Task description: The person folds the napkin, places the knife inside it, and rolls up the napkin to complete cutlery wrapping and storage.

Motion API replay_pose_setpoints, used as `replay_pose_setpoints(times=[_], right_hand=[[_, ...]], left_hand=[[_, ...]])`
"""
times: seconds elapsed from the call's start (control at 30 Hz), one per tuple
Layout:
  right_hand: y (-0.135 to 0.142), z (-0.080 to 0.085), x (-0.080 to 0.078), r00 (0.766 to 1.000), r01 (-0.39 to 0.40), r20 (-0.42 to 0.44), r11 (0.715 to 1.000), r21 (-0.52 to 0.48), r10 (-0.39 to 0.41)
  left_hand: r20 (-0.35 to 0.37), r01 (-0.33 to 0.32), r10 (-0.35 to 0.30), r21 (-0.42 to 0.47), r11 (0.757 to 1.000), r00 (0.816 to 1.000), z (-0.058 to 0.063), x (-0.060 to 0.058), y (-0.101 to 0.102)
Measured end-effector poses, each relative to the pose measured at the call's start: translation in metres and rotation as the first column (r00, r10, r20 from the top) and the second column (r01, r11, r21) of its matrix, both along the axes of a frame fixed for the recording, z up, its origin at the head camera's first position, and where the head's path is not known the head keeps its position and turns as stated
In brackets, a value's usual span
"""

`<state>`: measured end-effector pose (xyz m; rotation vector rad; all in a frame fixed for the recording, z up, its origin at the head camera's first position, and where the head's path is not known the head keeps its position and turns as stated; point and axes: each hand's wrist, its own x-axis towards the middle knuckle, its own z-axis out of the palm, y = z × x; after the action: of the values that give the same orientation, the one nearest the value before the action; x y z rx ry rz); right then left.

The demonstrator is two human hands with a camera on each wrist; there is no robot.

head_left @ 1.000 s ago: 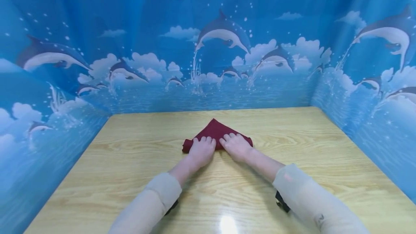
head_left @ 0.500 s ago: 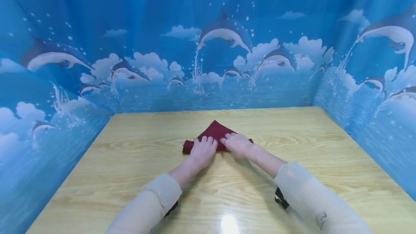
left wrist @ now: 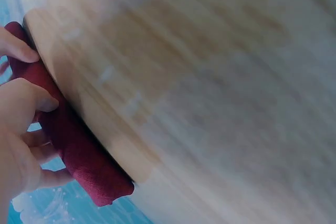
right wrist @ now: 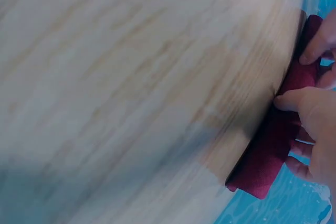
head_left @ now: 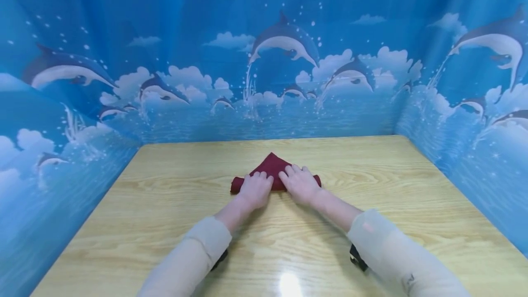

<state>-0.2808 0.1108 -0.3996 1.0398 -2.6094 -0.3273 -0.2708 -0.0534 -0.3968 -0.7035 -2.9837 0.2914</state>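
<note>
A dark red cloth lies on the table in the head view, its near side rolled into a tube and its far part a flat triangle pointing away. My left hand grips the roll left of its middle. In the left wrist view its thumb presses the near side of the roll while the fingers curl over the far side. My right hand holds the roll right of the middle in the same way, thumb in front, as the right wrist view shows. Both roll ends stick out beyond the hands.
The light wood-grain table extends around the cloth on all sides. A blue curtain printed with dolphins and clouds hangs behind it and along both sides. Black wrist straps show under the sleeves.
My right hand's fingers have shifted slightly forward over the roll. The left hand and the cloth have hardly moved.
</note>
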Motion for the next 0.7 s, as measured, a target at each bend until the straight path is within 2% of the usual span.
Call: replay_pose_setpoints(times=[0.23,0.4,0.53,0.7], right_hand=[[-0.005,-0.004,0.001,0.994,-0.008,-0.112,1.000,-0.004,0.008],[-0.006,-0.007,0.002,0.993,-0.005,-0.121,1.000,-0.001,0.005],[-0.005,-0.006,0.001,0.996,-0.002,-0.084,1.000,-0.021,0.000],[-0.004,0.000,-0.002,1.000,0.019,0.007,1.000,-0.020,-0.019]], left_hand=[[0.132,-0.052,0.046,0.044,0.998,0.990,0.007,-0.010,0.001],[0.178,-0.065,0.053,0.057,0.996,0.983,0.010,-0.012,0.002],[0.143,-0.039,0.035,0.027,0.999,0.989,0.011,-0.009,0.004],[0.031,0.027,-0.026,-0.042,0.999,0.999,0.013,-0.003,0.006]])
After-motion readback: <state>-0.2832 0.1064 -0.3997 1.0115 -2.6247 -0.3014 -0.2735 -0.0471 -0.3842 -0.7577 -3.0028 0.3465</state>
